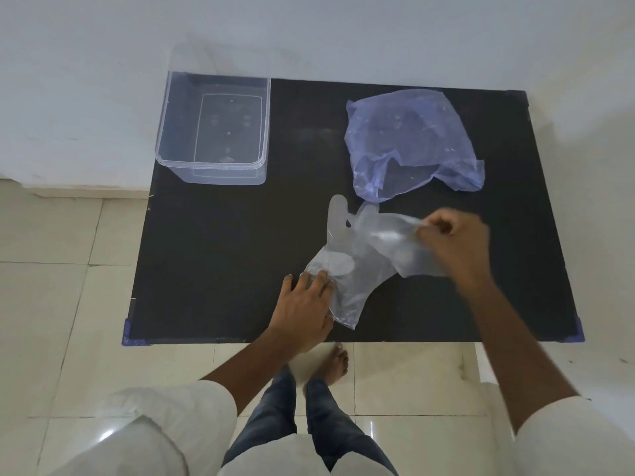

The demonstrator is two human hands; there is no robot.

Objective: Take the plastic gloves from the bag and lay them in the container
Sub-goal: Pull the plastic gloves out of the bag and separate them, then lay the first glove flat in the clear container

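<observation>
Clear plastic gloves lie crumpled in the middle of the black table, their fingers pointing away from me. My left hand presses flat on the near cuff end of one glove. My right hand pinches a second glove's edge and holds it slightly off the table. The pale blue plastic bag lies open and flattened at the back right, just beyond the gloves. A clear rectangular container stands at the back left with nothing visible inside.
The table stands against a white wall. Its near corners carry blue tape. Beige floor tiles surround it, and my bare feet stand just under the near edge.
</observation>
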